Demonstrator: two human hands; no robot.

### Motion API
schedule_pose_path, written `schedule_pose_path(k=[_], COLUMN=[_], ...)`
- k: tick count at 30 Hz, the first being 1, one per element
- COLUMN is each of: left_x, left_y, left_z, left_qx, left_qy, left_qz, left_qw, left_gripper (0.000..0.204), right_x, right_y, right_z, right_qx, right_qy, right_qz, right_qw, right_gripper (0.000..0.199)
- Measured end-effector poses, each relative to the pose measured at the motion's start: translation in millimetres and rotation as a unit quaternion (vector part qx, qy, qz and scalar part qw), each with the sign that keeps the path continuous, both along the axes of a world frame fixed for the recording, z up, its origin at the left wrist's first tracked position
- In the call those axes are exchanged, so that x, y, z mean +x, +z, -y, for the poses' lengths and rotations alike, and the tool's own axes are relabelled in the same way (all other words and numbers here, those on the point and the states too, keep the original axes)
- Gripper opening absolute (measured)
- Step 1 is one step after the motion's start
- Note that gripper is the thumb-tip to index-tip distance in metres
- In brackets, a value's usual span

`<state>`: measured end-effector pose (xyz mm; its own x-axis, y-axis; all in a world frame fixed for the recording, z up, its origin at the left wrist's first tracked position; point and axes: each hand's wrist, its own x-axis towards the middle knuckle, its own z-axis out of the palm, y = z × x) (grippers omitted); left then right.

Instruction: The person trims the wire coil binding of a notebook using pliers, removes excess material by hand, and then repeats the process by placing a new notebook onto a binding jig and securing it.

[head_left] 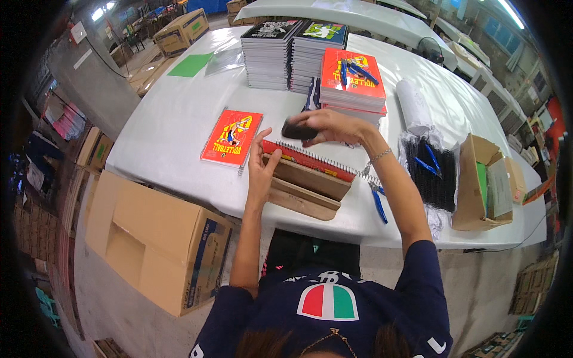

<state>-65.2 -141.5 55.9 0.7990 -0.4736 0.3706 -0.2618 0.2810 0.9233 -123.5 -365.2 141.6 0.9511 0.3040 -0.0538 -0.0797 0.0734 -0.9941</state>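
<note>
A red notebook [310, 161] stands on edge in a brown wooden holder [304, 190], its black spiral coil along the top edge. The coil sticks out past the notebook's right end. My left hand [261, 170] grips the notebook's left end between thumb and fingers. Above the coil, my right hand [331, 126] is closed around a dark rounded object [298, 130], blurred by motion; its kind is unclear. Blue-handled pliers [378, 204] lie to the right of the holder. A finished-looking red spiral notebook [233, 137] lies flat to the left.
Behind stand stacks of dark-covered notebooks [271, 59] and a red-covered stack [352, 77] topped with blue pliers [359, 70]. On the right are black coils [427, 179] with more pliers [428, 161] and an open carton [477, 191]. A large cardboard box [155, 232] sits left of me.
</note>
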Motion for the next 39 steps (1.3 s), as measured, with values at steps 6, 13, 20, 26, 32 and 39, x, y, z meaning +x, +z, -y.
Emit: schedule_pose_path(k=[6,13,20,26,32,39], left_x=[-10,-6,-7,-26,-63,-40], left_y=[13,10,12,-8,-1,14], left_z=[5,-1,-1,21,16,-5], left_qx=[0.010,-0.042,0.027,-0.063,-0.044,0.044], left_qy=[-0.006,-0.039,-0.048,0.069,0.073,-0.011], left_qz=[-0.026,-0.034,-0.060,-0.053,-0.073,-0.058], left_qw=[1.000,0.998,0.997,0.994,0.994,0.997], left_gripper=[0.054,0.058,0.048,0.028,0.027,0.019], right_x=[16,10,14,-46,-194,-223], right_y=[-14,15,-26,-82,-131,-128], right_z=[7,-21,-7,58,19,-73], right_qx=[-0.547,-0.172,-0.250,-0.408,-0.620,-0.469], right_qy=[0.022,0.013,-0.005,-0.174,-0.421,-0.637], right_qz=[-0.043,-0.037,-0.084,0.098,0.025,0.045], right_qw=[0.836,0.984,0.965,0.891,0.661,0.610], right_gripper=[0.055,0.063,0.063,0.051,0.049,0.048])
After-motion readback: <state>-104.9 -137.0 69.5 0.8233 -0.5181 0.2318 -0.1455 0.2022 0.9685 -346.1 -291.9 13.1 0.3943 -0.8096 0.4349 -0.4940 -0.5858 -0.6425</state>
